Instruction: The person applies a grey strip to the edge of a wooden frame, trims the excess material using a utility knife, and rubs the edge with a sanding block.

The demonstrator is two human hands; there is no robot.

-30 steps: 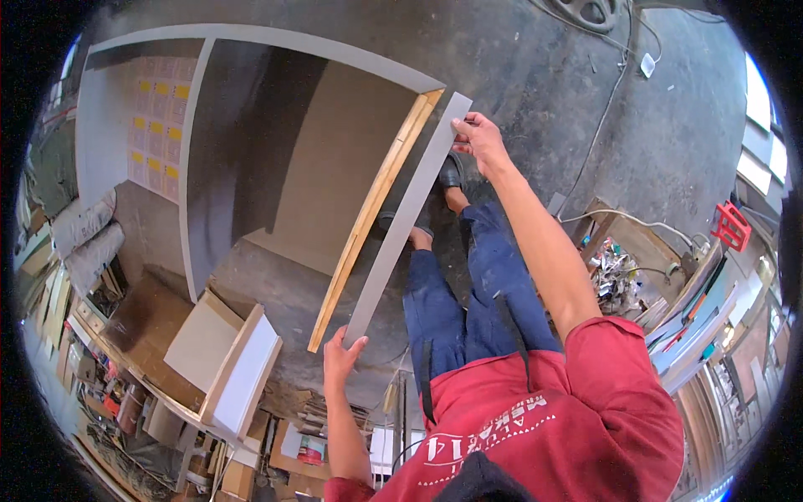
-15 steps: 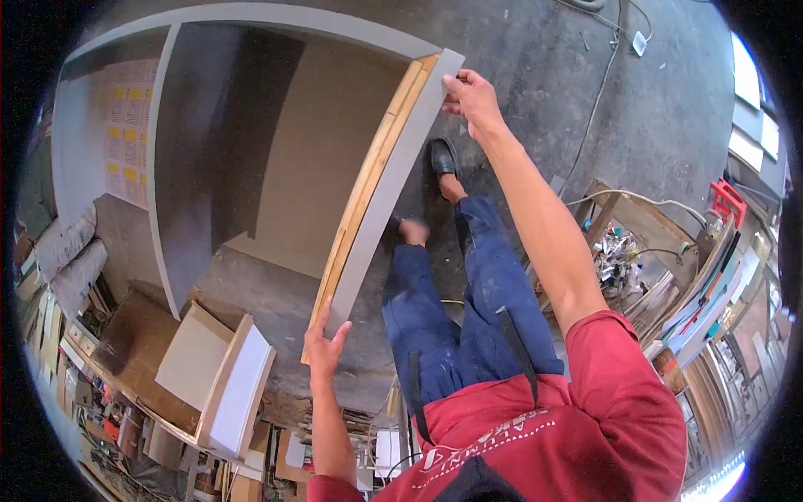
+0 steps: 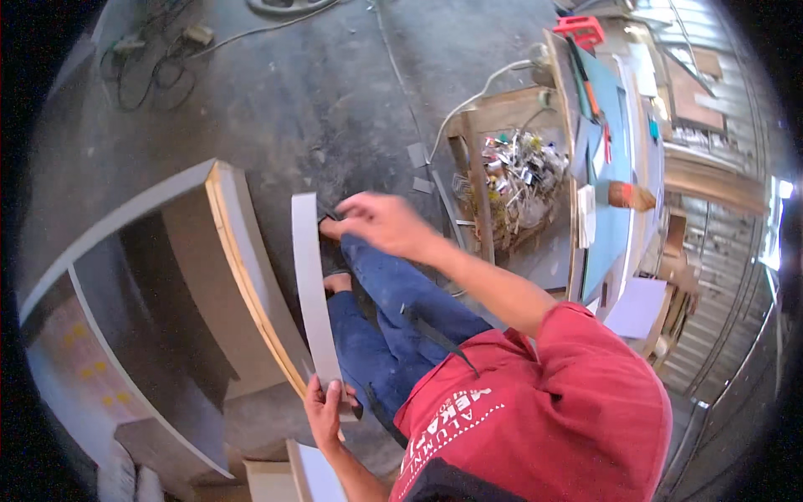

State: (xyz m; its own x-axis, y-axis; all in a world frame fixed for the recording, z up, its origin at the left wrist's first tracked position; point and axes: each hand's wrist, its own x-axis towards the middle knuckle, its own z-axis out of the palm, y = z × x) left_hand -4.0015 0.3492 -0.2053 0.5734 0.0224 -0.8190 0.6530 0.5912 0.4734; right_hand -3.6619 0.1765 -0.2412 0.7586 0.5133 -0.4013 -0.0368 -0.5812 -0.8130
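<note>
The grey strip (image 3: 311, 284) had come away from the cabinet's (image 3: 167, 276) raw edge and stood just right of it. The left hand (image 3: 324, 412) gripped its near end (steadying it), while the right hand (image 3: 381, 222), fingers loose and empty, hovered beside the far end.

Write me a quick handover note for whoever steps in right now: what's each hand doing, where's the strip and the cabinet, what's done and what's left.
Left hand: shut on the lower end of the grey strip, gripping it near the cabinet's front edge.
Right hand: open, hovering just beside the strip's upper end, not touching it.
The strip stands free, a gap apart from the wooden cabinet lying on the concrete floor.
Done: strip is off the cabinet edge, whose raw wood layers show.
Left: whatever follows with the strip; it is held at one end only, so it may flex.
</note>
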